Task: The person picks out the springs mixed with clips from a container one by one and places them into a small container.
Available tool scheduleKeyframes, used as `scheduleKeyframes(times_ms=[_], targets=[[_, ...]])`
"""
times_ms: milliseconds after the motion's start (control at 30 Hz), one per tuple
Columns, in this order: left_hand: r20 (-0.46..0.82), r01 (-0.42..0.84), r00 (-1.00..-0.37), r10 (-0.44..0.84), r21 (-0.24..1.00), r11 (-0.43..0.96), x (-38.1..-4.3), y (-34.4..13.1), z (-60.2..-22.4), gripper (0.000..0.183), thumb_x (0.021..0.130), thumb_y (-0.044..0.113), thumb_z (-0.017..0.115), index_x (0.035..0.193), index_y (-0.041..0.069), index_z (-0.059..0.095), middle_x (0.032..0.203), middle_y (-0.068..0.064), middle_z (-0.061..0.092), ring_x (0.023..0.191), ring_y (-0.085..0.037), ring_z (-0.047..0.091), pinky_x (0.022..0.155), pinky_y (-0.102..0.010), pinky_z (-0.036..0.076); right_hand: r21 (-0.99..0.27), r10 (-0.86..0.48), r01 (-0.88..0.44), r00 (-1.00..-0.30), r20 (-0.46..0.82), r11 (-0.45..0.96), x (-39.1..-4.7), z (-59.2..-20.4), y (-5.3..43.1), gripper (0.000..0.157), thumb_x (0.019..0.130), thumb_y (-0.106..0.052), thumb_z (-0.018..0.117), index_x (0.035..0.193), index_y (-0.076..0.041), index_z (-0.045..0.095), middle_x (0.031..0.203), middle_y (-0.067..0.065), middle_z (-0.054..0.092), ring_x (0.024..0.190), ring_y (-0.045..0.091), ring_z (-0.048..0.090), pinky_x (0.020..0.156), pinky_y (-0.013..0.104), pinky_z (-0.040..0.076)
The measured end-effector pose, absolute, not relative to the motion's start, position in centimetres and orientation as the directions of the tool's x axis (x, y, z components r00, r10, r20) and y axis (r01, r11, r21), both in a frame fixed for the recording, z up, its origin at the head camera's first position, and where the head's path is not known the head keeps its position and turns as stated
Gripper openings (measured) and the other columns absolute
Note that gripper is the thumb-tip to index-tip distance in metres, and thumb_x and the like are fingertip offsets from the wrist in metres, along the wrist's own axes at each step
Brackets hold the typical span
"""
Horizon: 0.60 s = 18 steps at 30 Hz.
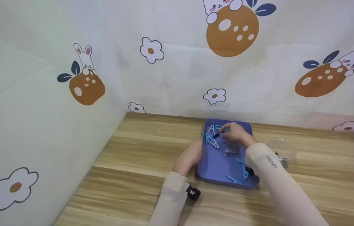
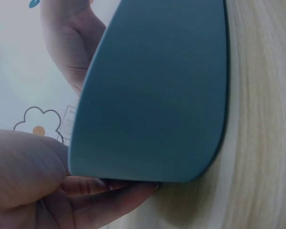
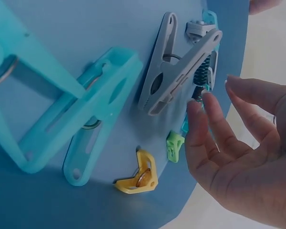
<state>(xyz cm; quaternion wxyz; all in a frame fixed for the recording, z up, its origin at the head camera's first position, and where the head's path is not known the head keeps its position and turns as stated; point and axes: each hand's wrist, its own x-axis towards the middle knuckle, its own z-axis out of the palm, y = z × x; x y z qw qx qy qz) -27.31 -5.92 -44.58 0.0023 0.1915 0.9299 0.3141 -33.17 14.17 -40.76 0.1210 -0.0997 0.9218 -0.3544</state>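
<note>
Several V-shaped plastic clips [image 3: 183,72], right hand [image 3: 245,160] loosely spread, left hand [image 1: 192,154] clamped on smooth tray [image 1: 215,165]

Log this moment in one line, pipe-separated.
left hand: touching tray, left side | right hand: over tray, near clips | clips: mixed colours, in tray | clear container: right of tray

Concealed and cropped items
Left hand [image 1: 191,153]: fingertips hidden, head view. Tray [image 2: 148,95] beside it: cropped by the top edge, left wrist view. Dark item [image 1: 216,136] at the fingertips of the right hand [image 1: 235,133]: too small to identify. Clear jar [image 1: 282,147] near that hand: partly covered by the sleeve [image 1: 268,160].
</note>
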Motion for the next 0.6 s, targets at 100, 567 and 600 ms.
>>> scheduleKeyframes(times_ms=[100, 567, 600], targets=[[0.112, 0.346, -0.930, 0.350, 0.587, 0.732, -27.2, -5.9, -44.6, 0.035, 0.104, -0.004, 0.045, 0.137, -0.009, 0.057, 0.130, -0.029, 0.067, 0.124, -0.042, 0.065, 0.106, -0.052, 0.055, -0.666, -0.277, -0.103, -0.947, -0.161, 0.739, -33.3, -40.9, 14.3, 0.035, 0.095, -0.004, 0.064, 0.129, 0.006, 0.069, 0.142, 0.032, 0.059, 0.075, 0.015, 0.059, 0.063, 0.023, 0.048], [0.125, 0.354, -0.927, 0.353, 0.594, 0.722, -27.2, -5.8, -44.4, 0.032, 0.106, -0.003, 0.045, 0.135, -0.009, 0.058, 0.129, -0.028, 0.068, 0.123, -0.040, 0.066, 0.106, -0.050, 0.056, -0.663, -0.294, -0.055, -0.921, -0.256, 0.747, -34.3, -41.3, 14.4, 0.044, 0.098, -0.007, 0.062, 0.141, 0.003, 0.062, 0.135, 0.027, 0.061, 0.072, 0.015, 0.058, 0.063, 0.025, 0.051], [0.124, 0.353, -0.928, 0.351, 0.596, 0.721, -27.2, -5.8, -44.4, 0.032, 0.106, -0.003, 0.044, 0.135, -0.009, 0.058, 0.129, -0.028, 0.068, 0.122, -0.040, 0.066, 0.106, -0.050, 0.055, -0.664, -0.291, -0.044, -0.919, -0.266, 0.746, -34.4, -41.3, 14.4, 0.044, 0.098, -0.007, 0.061, 0.142, 0.002, 0.062, 0.132, 0.026, 0.062, 0.071, 0.015, 0.058, 0.063, 0.026, 0.052]])
